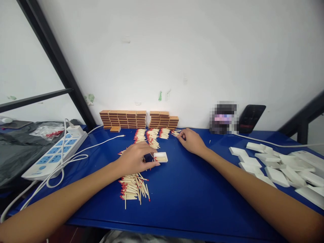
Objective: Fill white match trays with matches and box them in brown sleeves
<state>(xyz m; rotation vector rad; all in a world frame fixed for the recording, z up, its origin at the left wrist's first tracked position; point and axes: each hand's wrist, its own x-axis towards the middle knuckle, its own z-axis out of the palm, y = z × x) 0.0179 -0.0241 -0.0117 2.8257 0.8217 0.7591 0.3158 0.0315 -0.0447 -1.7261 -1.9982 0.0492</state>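
Left hand (138, 157): thumb and fingers closed on the left end of one white matchbox tray (164, 154), red-tipped matches (161, 159) inside. Right hand (191, 140): beyond and right of the tray, fingers curled, fingertips at a small match bunch (175, 133); whether any is pinched, cannot tell. Beyond the tray: match heaps (165, 133), then brown stacked matchboxes (123, 119) along the wall. Nearer and left of the tray: loose match pile (131, 187). Well right of it: jumbled white box trays (277, 175). Well left: white power strip (57, 153), blue sockets. Below it: blue tabletop (182, 195).
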